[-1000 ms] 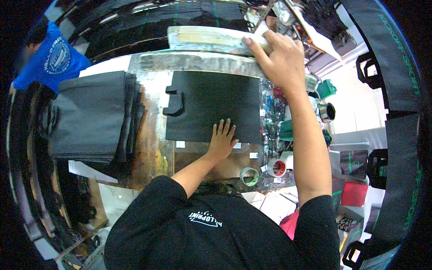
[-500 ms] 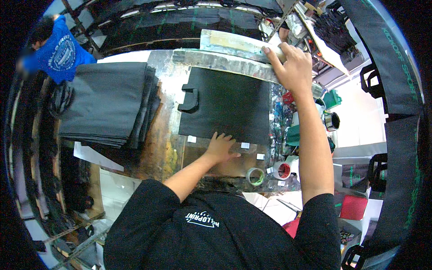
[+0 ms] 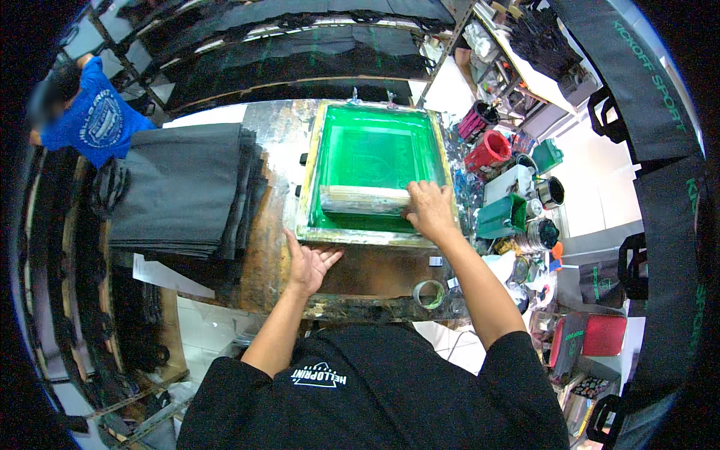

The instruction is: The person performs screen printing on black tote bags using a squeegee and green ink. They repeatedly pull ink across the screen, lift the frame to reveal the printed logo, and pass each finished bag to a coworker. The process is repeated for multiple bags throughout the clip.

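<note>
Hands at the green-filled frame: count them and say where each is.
2: the left hand by the frame's near left corner, the right hand gripping the squeegee inside it.

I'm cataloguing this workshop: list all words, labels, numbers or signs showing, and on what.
Wording left uncopied; lettering stands on:
Black shirt: white print.
Blue shirt: pale round print.
Upper hanging black bag: green letters.
Lower hanging black bag: green letters.
Dark item at right: green print, too small.
White label on the table: too small to read.
Green screen: any lettering too faint to read.
</note>
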### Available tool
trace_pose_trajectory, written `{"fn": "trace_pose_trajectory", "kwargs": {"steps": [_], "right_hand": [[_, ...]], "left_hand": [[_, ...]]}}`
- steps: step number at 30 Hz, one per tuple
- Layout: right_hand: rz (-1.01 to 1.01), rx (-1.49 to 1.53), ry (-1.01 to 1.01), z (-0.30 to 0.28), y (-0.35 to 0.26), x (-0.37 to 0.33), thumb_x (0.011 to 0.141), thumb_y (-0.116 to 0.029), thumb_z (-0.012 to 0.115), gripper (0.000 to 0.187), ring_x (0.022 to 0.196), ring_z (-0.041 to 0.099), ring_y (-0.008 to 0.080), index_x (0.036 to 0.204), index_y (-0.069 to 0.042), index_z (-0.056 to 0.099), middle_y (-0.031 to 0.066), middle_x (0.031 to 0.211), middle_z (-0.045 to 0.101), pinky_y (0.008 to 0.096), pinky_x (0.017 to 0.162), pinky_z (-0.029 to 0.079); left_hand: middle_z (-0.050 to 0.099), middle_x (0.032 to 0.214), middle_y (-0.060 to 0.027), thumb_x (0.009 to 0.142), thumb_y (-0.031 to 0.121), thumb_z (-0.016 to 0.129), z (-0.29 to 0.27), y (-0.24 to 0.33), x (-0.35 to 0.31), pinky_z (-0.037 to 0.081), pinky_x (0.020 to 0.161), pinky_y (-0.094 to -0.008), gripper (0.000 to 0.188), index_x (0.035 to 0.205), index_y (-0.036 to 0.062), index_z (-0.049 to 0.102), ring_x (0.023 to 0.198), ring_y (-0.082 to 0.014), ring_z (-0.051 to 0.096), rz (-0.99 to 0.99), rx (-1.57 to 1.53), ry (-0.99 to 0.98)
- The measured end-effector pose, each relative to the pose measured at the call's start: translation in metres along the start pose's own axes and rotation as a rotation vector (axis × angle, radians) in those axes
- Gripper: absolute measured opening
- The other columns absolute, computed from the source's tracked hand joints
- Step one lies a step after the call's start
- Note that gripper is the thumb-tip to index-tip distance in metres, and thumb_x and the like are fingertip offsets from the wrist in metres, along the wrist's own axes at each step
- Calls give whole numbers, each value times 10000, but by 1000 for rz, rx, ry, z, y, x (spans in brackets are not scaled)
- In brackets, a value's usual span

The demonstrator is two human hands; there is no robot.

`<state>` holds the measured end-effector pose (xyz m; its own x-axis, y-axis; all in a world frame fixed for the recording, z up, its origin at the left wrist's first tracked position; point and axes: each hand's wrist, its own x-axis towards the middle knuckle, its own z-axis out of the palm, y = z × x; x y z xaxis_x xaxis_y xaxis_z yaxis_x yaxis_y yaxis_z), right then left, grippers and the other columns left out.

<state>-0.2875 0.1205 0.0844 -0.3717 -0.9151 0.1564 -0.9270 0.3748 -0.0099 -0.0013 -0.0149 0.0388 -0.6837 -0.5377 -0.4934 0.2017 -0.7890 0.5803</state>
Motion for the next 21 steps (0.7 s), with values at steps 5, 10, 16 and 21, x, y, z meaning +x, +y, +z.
{"fn": "trace_pose_trajectory", "kwargs": {"steps": [5, 10, 16, 21], "right_hand": [[88, 143, -95, 6, 13, 0, 747, -273, 879, 561, 1102, 621, 334, 1191, -120, 571, 103, 1106, 658, 543, 917, 405], [45, 121, -267, 1, 12, -13, 766, -319, 889, 602, 1119, 629, 319, 1244, -121, 581, 100, 1137, 669, 573, 936, 405], [53, 47, -164, 41, -20, -42, 708, -238, 894, 589, 1112, 569, 277, 1189, -149, 566, 72, 1095, 593, 532, 986, 358], [85, 43, -10, 74, -4, -1, 729, -190, 859, 529, 1068, 581, 273, 1180, -159, 583, 60, 1046, 598, 547, 955, 371]], "left_hand": [[473, 1502, -330, 857, 978, 287, -36, -24, 21, 468, 1130, -540, 1247, 1652, 26, 158, 1328, -437, 582, -91, 97, 102], [336, 1584, -376, 844, 988, 295, -42, -32, 28, 464, 1137, -547, 1288, 1666, 23, 70, 1391, -487, 510, -113, 125, 129], [-145, 1664, -399, 829, 996, 297, -55, -43, 39, 421, 1175, -570, 1339, 1640, 67, -224, 1524, -581, 226, -175, 113, 188], [58, 1673, -392, 824, 1003, 292, -48, -38, 38, 444, 1160, -543, 1341, 1666, 28, -82, 1511, -562, 280, -178, 167, 162]]}}
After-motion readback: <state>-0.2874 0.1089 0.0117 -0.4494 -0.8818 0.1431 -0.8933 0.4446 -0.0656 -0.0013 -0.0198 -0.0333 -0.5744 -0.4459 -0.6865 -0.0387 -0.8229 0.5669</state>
